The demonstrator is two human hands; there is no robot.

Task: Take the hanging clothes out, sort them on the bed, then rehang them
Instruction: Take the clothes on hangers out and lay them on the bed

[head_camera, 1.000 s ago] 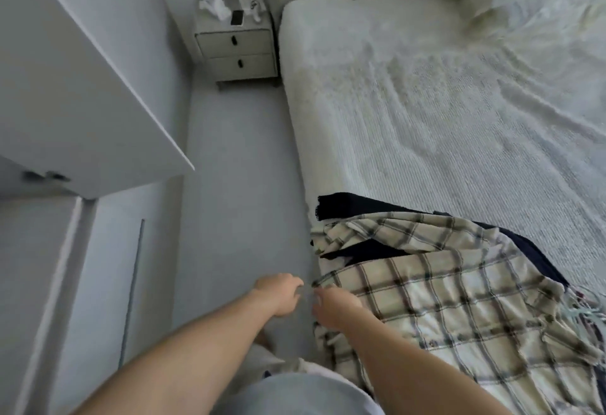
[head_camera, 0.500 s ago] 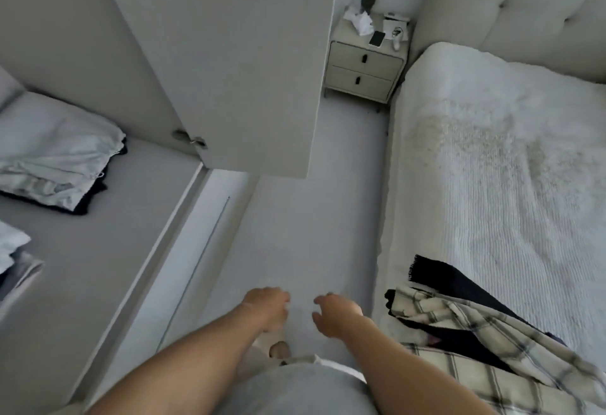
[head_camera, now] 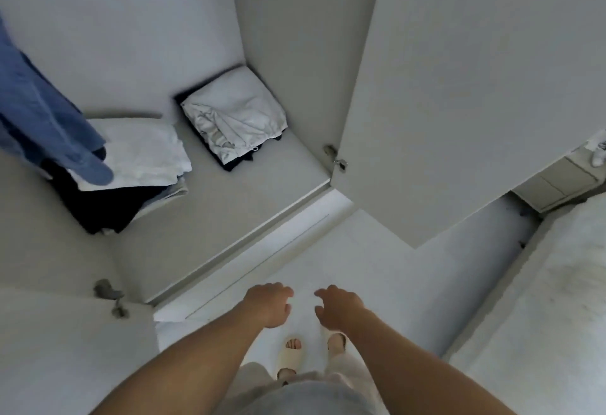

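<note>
soft dim daylight, faint shadows, slight blur, wide-angle edge warping

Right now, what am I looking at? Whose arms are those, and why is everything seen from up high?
A person wears a camera on their head, so you look down as they do. The left hand and right hand are both open and hold nothing. They stand at an open wardrobe. A blue shirt hangs at the left. Two piles of folded clothes, one nearer the shirt and one in the corner, lie on its floor. The bed is at the right.
</note>
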